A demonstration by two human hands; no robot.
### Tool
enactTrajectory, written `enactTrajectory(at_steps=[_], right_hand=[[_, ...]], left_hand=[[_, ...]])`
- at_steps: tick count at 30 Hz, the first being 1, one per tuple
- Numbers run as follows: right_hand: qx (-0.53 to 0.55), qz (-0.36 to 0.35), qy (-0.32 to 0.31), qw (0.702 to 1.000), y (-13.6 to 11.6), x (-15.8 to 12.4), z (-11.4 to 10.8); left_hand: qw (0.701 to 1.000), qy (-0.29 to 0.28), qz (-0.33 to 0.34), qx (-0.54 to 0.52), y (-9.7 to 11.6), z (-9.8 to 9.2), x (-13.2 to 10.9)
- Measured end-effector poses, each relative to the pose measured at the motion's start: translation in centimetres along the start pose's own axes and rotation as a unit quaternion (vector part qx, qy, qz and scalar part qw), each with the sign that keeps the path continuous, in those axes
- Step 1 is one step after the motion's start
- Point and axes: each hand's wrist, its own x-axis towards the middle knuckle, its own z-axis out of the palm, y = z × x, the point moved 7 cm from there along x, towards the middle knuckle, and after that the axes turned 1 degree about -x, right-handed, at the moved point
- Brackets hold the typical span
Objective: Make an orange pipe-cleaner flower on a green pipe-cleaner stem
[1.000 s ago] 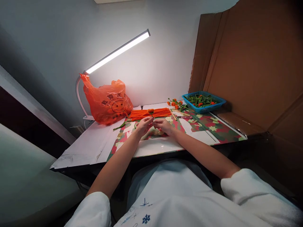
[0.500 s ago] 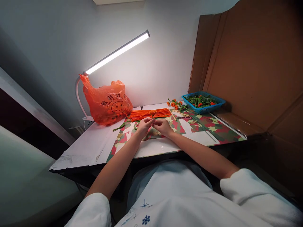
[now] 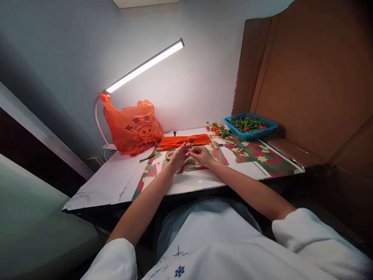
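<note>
A small orange artificial flower [image 3: 191, 139] on a thin stem stands upright between my hands, above the table mat. My right hand [image 3: 202, 156] pinches the lower part of the stem. Close by on the left, my left hand [image 3: 178, 157] has its fingers raised and apart beside the stem; whether a fingertip touches it is too small to tell. Behind the flower lies a bundle of orange pipe cleaners [image 3: 175, 142]. A roll of tape [image 3: 168, 155], partly hidden, sits just left of my left hand. Green strips [image 3: 147, 157] lie farther left.
An orange plastic bag [image 3: 131, 128] stands at the back left under a lit lamp [image 3: 145, 66]. Finished orange flowers [image 3: 214, 127] lie beside a blue basket [image 3: 253, 135] of green and orange pieces. Pink-handled scissors or tweezers [image 3: 227, 145] rest right of the bundle. Cardboard [image 3: 305, 85] walls the right side.
My left fingers have loosened from the stem and lifted apart. The flower has shifted slightly right, still in my right hand's pinch.
</note>
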Motion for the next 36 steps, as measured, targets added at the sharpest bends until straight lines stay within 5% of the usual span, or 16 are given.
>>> enactTrajectory(at_steps=[6,9,14,26,36], right_hand=[[-0.096,-0.098,-0.020,0.990,-1.4,-0.5,-0.1],[-0.105,-0.126,-0.024,0.986,-1.6,-0.5,-0.4],[-0.108,-0.132,-0.049,0.984,-1.6,-0.4,-0.7],[-0.147,-0.160,-0.107,0.970,-0.9,-0.3,-0.2],[-0.144,-0.150,-0.078,0.975,-0.7,-0.2,-0.8]], left_hand=[[0.993,-0.084,0.085,0.002,2.2,1.3,-1.1],[0.988,-0.075,0.131,0.043,3.1,1.3,-1.7],[0.971,-0.044,0.201,0.121,4.5,1.1,-2.3],[0.906,-0.165,0.272,0.279,5.5,2.1,-3.0],[0.876,-0.139,0.339,0.315,6.0,2.0,-3.2]])
